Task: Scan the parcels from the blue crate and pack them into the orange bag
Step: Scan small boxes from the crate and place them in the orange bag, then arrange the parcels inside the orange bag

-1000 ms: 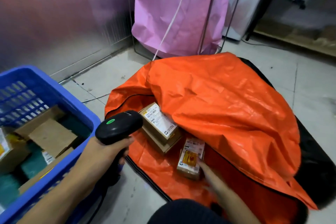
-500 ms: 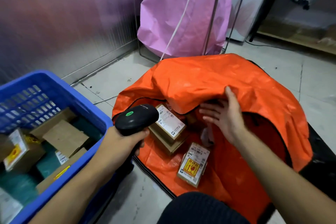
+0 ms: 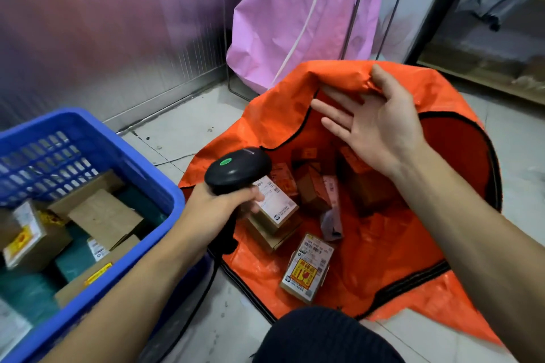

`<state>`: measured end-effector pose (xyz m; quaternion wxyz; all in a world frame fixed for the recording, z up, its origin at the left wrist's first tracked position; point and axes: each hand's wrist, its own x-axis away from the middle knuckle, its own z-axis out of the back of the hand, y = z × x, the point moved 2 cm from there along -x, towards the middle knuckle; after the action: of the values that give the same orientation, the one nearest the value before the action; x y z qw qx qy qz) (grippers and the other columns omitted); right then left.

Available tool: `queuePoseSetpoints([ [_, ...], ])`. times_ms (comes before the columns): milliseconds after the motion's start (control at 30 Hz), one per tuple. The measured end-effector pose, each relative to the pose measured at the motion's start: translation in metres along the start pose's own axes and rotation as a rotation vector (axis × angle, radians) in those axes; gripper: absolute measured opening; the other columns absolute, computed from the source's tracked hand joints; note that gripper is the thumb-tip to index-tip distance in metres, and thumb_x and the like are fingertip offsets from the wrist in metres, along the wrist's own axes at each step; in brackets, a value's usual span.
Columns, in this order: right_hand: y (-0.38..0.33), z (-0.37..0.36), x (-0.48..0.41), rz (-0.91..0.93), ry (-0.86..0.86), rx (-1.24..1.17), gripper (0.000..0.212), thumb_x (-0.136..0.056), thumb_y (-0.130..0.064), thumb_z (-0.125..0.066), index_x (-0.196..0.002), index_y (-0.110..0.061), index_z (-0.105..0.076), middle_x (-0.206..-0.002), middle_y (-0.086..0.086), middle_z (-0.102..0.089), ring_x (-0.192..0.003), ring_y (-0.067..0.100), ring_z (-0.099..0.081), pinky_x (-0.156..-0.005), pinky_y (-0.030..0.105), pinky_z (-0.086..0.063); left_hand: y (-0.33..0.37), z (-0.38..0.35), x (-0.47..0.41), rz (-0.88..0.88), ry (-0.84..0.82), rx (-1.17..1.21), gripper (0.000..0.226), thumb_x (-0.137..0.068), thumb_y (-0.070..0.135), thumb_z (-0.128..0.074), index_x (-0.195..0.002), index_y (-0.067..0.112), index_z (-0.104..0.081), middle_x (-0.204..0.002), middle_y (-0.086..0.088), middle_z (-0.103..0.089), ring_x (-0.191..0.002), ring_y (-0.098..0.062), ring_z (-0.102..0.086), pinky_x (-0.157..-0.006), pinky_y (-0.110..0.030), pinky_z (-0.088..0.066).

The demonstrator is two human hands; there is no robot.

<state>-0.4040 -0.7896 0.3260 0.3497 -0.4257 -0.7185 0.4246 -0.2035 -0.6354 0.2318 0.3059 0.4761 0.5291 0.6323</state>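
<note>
One crate [image 3: 124, 153] holds at least four brown boxes [image 3: 106, 216] and about three teal packets [image 3: 73, 259]; its near end is cut off. One bag [image 3: 295, 103] holds at least six boxes [image 3: 306, 270] and one pouch [image 3: 331, 222]; those toward its far edge are too dim to count. There is one scanner [image 3: 236, 171] and one pink sack [image 3: 295, 9]. Two hands show, the left hand [image 3: 218, 206] and the right hand [image 3: 380, 127].

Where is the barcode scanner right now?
Head view, left of centre: the black scanner is gripped in the left hand, between the blue crate and the orange bag, just over a labelled box at the bag's mouth.
</note>
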Motion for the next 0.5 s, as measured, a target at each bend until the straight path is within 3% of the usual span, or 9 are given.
queuePoseSetpoints([
  [100,0.008,-0.011,0.008,-0.021,-0.047,0.097,0.068,-0.104,-0.060,-0.025,-0.145,-0.015,-0.055,-0.131,0.000,-0.071,-0.117,0.025,-0.070,-0.110,0.040,-0.040,0.006,-0.004,-0.014,-0.009,-0.099,0.014,0.010,-0.092,0.002,-0.070,-0.097,0.006,-0.077,-0.103,-0.012,-0.080,-0.100,-0.028,-0.076,-0.095,-0.043,-0.056],
  [233,0.014,-0.019,0.009,-0.028,-0.088,0.151,0.070,-0.106,-0.053,-0.024,-0.146,-0.003,-0.053,-0.130,0.003,-0.071,-0.116,0.027,-0.071,-0.100,0.039,-0.043,0.014,-0.015,-0.025,-0.037,-0.188,-0.003,0.014,-0.083,0.007,-0.074,-0.094,0.014,-0.080,-0.114,-0.005,-0.079,-0.115,-0.020,-0.072,-0.107,-0.043,-0.051],
  [333,0.020,-0.021,0.008,-0.059,-0.120,0.180,0.065,-0.106,-0.043,-0.025,-0.142,0.002,-0.056,-0.130,0.008,-0.071,-0.119,0.026,-0.069,-0.104,0.039,-0.040,0.022,-0.023,-0.027,-0.067,-0.197,0.019,0.010,-0.071,0.010,-0.074,-0.077,0.017,-0.079,-0.096,-0.003,-0.079,-0.095,-0.015,-0.070,-0.098,-0.033,-0.052],
  [433,0.025,-0.027,0.012,-0.058,-0.120,0.228,0.056,-0.105,-0.035,-0.029,-0.122,0.002,-0.068,-0.124,0.017,-0.072,-0.115,0.031,-0.066,-0.111,0.037,-0.040,0.033,-0.034,-0.029,-0.097,-0.262,-0.187,0.019,-0.082,-0.004,-0.068,-0.073,0.012,-0.073,-0.068,0.011,-0.069,-0.066,-0.001,-0.062,-0.069,-0.016,-0.047],
  [500,0.021,-0.032,0.013,0.047,-0.050,0.261,0.048,-0.105,-0.028,-0.035,-0.110,0.004,-0.071,-0.115,0.023,-0.073,-0.101,0.031,-0.060,-0.105,0.036,-0.043,0.038,-0.045,-0.035,-0.124,-0.268,-0.343,0.008,-0.083,-0.005,-0.066,-0.083,0.000,-0.072,-0.070,0.004,-0.064,-0.066,-0.009,-0.059,-0.067,-0.023,-0.047],
])
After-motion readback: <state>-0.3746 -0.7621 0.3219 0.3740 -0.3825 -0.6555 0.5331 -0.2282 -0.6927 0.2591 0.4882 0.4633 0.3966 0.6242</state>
